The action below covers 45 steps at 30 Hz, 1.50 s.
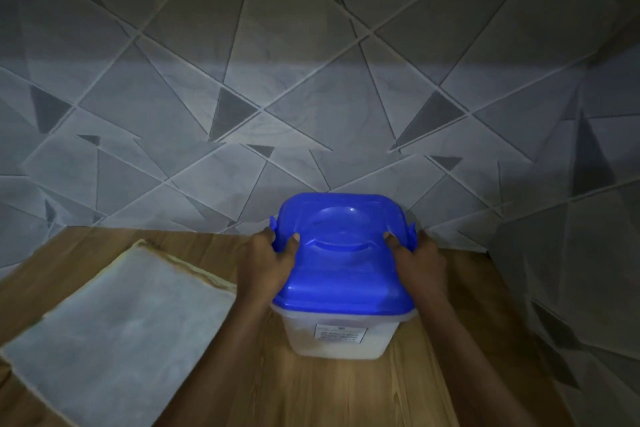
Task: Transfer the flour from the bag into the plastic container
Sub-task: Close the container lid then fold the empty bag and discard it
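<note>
A translucent plastic container (341, 336) with a white label stands on the wooden table, white content showing through its wall. A blue lid (343, 263) with a moulded handle sits on top of it. My left hand (266, 263) grips the lid's left edge at the side clip, thumb on top. My right hand (417, 260) grips the lid's right edge at the other clip in the same way. The pale flour bag (117, 329) lies flat on the table to the left, apart from the container.
The wooden table (311, 392) ends against a grey wall (311, 80) of triangular tiles at the back, and the same wall runs close along the right side. Light is dim.
</note>
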Tool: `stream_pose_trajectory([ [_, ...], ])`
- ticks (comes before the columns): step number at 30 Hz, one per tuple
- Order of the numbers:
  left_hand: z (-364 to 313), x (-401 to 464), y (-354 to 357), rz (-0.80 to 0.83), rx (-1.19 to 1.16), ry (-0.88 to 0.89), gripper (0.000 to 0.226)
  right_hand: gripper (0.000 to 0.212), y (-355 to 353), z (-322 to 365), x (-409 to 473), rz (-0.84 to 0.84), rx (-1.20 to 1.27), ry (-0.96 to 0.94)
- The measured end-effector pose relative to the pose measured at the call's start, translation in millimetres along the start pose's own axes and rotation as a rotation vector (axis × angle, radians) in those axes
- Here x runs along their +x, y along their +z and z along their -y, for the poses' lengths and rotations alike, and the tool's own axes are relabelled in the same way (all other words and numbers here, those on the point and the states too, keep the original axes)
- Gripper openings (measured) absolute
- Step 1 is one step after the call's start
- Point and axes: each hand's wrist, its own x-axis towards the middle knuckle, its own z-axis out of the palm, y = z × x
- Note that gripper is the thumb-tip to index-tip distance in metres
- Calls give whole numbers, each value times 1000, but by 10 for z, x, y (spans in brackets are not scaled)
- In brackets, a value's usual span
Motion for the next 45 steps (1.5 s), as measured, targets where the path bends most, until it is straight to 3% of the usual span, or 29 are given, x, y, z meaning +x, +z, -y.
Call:
stream_pose_trajectory([
  [2,42,-68,44,41,-63,12,45,84,-11,-48,-69,1,39,-16],
  [5,125,-189,147,71,-243,-21,78,85,15,-221,-201,-43,190,-3],
  [10,111,30,322,20,-293,-30,84,67,33,-188,-22,-77,315,-17],
  [16,-111,327,567,36,-316,-31,74,56,49,-145,380,-83,418,-30],
  [23,-196,440,712,40,-327,-58,80,62,26,-142,625,-66,432,-14],
  [31,-258,249,558,90,-304,-67,65,65,-8,-132,398,-86,386,-2],
  [34,-189,-79,495,9,-412,-37,57,67,-23,-175,50,-80,361,54],
  [37,-121,-510,418,-186,-601,-2,31,51,-10,-335,-428,-37,293,105],
  [39,-68,-771,333,-205,-718,-3,31,41,43,-470,-750,6,285,115],
  [42,61,-1049,187,-230,-740,19,36,35,140,-532,-1162,46,321,42],
  [45,131,-1267,-13,-305,-754,11,29,14,266,-472,-1355,108,366,-27],
])
